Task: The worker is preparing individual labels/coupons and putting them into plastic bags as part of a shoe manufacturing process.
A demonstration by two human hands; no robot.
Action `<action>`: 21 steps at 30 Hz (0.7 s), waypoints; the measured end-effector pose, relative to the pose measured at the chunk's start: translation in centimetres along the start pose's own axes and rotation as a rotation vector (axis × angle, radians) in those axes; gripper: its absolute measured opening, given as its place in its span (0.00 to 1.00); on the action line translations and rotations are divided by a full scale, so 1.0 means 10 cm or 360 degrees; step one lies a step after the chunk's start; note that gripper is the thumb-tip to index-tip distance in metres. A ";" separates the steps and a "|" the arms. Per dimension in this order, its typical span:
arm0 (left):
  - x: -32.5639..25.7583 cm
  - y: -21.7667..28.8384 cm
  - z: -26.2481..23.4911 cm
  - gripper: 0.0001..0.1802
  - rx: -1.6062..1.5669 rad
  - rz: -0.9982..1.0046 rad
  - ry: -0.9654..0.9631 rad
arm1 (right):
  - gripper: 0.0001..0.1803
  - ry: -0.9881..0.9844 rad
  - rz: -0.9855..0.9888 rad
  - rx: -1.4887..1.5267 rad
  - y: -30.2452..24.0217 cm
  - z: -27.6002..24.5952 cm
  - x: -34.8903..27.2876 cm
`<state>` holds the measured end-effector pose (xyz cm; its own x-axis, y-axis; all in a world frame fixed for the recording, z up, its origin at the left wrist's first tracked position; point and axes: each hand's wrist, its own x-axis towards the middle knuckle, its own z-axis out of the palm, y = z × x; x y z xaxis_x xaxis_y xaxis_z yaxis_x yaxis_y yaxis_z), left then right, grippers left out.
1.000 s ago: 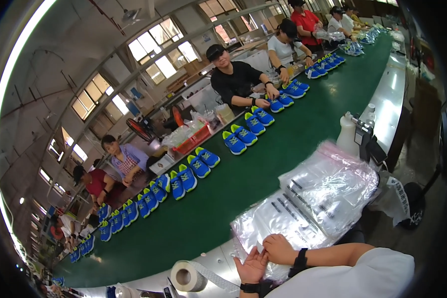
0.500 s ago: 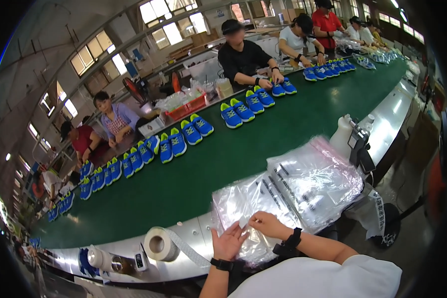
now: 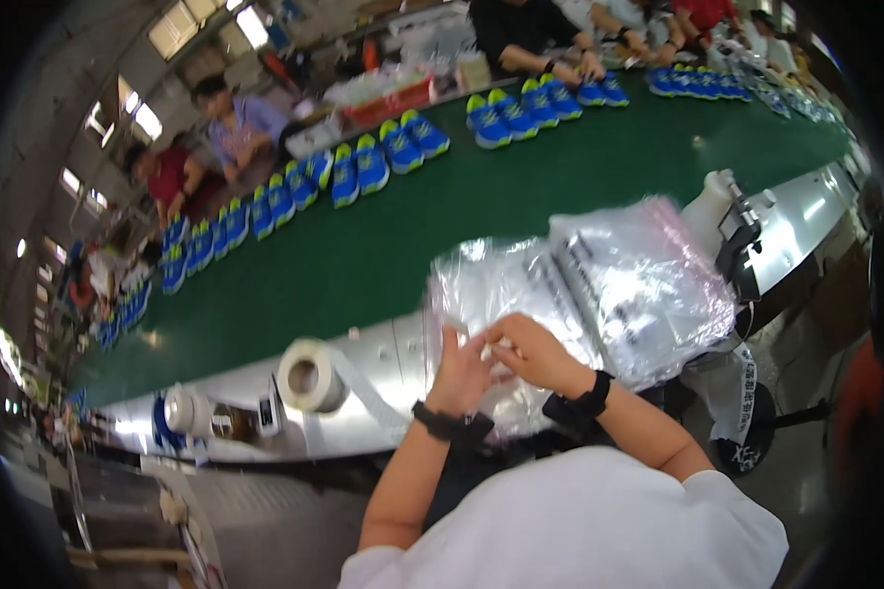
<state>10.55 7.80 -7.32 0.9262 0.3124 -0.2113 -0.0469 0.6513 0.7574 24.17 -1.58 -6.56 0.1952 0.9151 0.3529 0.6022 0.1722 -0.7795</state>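
Note:
My left hand [image 3: 462, 373] has its thumb raised and its fingers stretched toward the right hand. Against those fingertips sits my right hand [image 3: 537, 355], its fingers curled in; whether anything small is between them I cannot make out. Both hands are over a stack of clear plastic bags [image 3: 501, 280] at the near edge of the green belt. Touching it on the right lies a second, higher stack of clear bags [image 3: 648, 285] with dark print and a pinkish edge. Left of my hands stands a roll of pale stickers [image 3: 306, 377], its strip trailing toward the bags.
Blue running shoes [image 3: 363, 165] with lime collars line the far side of the green belt [image 3: 363, 265]. Co-workers [image 3: 530, 39] stand behind it. A white spray bottle [image 3: 709, 208] is beyond the bags. A white-capped bottle [image 3: 189, 412] lies on the metal ledge [image 3: 393, 344].
The view has tilted down and blurred, so the belt and shoes appear higher. My hands have come closer together, the right one now against the left fingers.

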 end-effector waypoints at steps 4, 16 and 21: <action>-0.18 0.17 -0.06 0.49 -0.0641 0.0086 0.0014 | 0.39 -0.0168 -0.0037 0.0055 -0.32 0.03 -0.31; -0.40 -0.33 -0.49 0.43 -0.0947 0.0399 -0.0597 | 0.12 0.0398 0.1146 0.1162 0.24 -0.38 0.02; -0.44 -0.50 -0.57 0.40 -0.0889 0.0316 0.0171 | 0.06 0.1849 0.1041 0.0572 1.11 -1.83 -1.22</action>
<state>4.55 7.10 -13.72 0.8380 0.5145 -0.1821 -0.4317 0.8290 0.3555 42.62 -17.47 -10.07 0.9969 0.0687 -0.0391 -0.0446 0.0795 -0.9958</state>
